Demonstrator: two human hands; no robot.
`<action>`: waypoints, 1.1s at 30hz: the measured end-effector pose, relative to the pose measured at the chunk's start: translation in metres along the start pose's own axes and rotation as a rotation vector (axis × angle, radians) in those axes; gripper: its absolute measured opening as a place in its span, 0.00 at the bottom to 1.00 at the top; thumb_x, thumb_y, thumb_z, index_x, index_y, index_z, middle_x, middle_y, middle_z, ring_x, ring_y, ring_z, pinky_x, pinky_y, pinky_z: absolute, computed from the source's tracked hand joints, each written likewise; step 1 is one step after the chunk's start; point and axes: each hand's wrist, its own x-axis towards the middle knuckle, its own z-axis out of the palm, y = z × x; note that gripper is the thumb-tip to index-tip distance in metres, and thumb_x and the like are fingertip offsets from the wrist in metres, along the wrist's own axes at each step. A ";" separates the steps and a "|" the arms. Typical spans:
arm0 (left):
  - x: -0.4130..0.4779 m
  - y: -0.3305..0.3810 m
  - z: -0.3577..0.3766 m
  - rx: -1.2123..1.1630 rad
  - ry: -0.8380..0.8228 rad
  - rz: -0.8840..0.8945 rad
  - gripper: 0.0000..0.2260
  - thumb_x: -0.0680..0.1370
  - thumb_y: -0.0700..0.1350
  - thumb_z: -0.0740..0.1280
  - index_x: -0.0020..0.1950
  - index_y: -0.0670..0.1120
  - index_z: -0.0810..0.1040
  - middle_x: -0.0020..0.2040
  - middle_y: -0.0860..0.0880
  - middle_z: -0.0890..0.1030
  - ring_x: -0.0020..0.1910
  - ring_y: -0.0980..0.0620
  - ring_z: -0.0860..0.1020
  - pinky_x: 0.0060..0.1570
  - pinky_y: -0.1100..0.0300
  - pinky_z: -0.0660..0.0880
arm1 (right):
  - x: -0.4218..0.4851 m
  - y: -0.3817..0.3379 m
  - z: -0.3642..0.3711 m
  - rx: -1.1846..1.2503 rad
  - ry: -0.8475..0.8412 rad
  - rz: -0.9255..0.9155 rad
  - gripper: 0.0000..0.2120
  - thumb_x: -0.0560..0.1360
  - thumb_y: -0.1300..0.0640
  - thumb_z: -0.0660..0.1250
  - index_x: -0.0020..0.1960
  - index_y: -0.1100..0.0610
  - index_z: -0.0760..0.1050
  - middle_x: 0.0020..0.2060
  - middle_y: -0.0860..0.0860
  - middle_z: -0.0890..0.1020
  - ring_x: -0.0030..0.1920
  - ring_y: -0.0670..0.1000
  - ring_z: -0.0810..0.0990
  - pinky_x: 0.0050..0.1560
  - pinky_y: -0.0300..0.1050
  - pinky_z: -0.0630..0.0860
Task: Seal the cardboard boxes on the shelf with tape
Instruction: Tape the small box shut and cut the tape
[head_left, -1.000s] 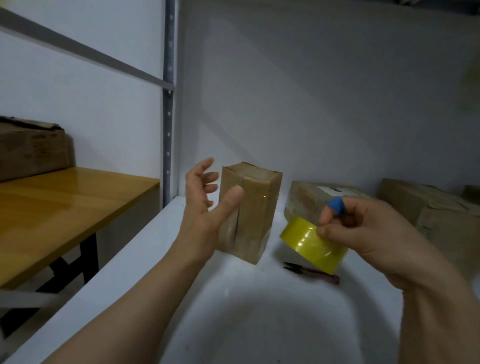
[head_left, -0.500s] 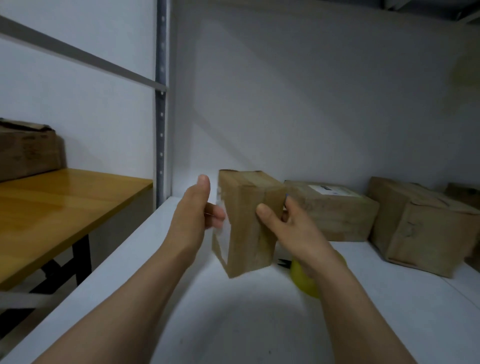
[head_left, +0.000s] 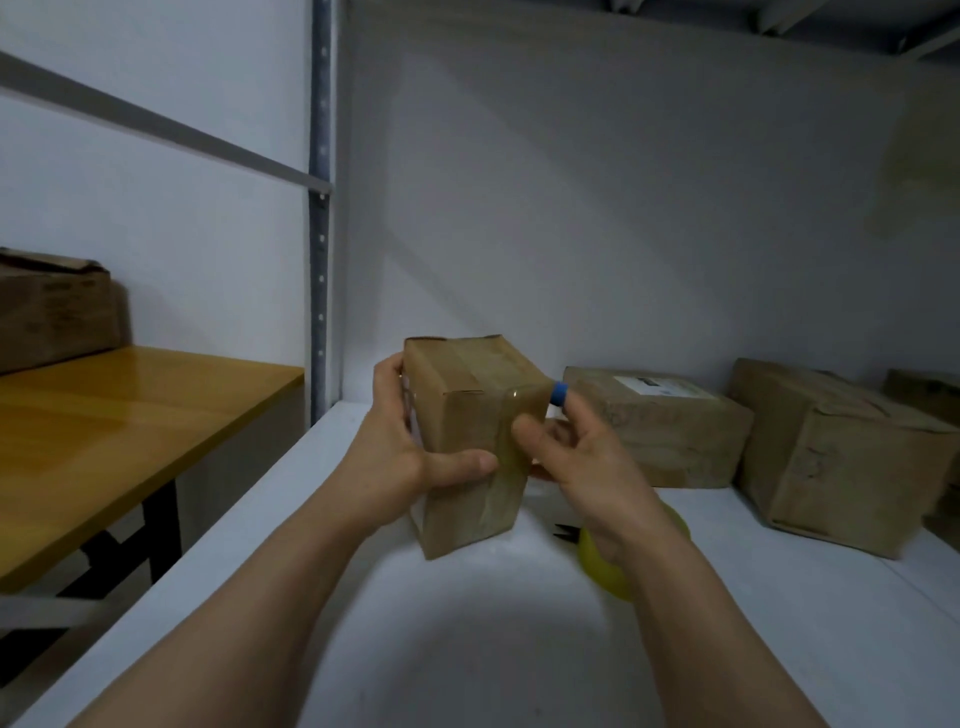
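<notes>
A small upright cardboard box (head_left: 470, 415) with clear tape over its top and front stands on the white shelf (head_left: 467, 649). My left hand (head_left: 400, 457) grips its left side, thumb across the front face. My right hand (head_left: 582, 457) holds the box's right edge, thumb pressing the tape strip; one fingertip wears a blue cap (head_left: 559, 393). A yellow tape roll (head_left: 602, 566) lies on the shelf under my right wrist, partly hidden.
Black scissors (head_left: 563, 532) lie beside the roll. A labelled flat box (head_left: 660, 426) and a bigger box (head_left: 841, 457) sit at the back right. A wooden table (head_left: 104, 436) with a box (head_left: 52, 312) stands left of the shelf post (head_left: 319, 208).
My right hand put the tape roll down on the shelf and went to the box. Both hands now hold the box, which has turned and stands nearer me.
</notes>
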 end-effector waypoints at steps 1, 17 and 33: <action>0.000 -0.001 0.000 0.014 -0.030 0.009 0.46 0.65 0.41 0.82 0.73 0.56 0.57 0.63 0.59 0.72 0.55 0.69 0.76 0.46 0.72 0.77 | -0.002 -0.005 0.001 -0.002 0.053 -0.016 0.21 0.74 0.35 0.65 0.64 0.41 0.74 0.51 0.43 0.85 0.54 0.43 0.83 0.60 0.46 0.79; -0.001 -0.011 0.017 0.057 -0.038 0.133 0.45 0.59 0.50 0.82 0.68 0.63 0.59 0.65 0.52 0.71 0.61 0.54 0.77 0.58 0.48 0.80 | 0.058 -0.070 0.042 -1.046 0.116 0.066 0.33 0.81 0.34 0.37 0.76 0.49 0.61 0.70 0.60 0.70 0.70 0.62 0.66 0.67 0.64 0.63; 0.008 -0.026 0.009 -0.068 -0.016 -0.016 0.49 0.57 0.53 0.82 0.71 0.63 0.57 0.68 0.52 0.70 0.65 0.49 0.75 0.58 0.48 0.80 | 0.048 -0.081 0.035 -0.973 0.040 0.207 0.23 0.85 0.44 0.46 0.76 0.51 0.62 0.68 0.58 0.72 0.64 0.62 0.74 0.63 0.58 0.74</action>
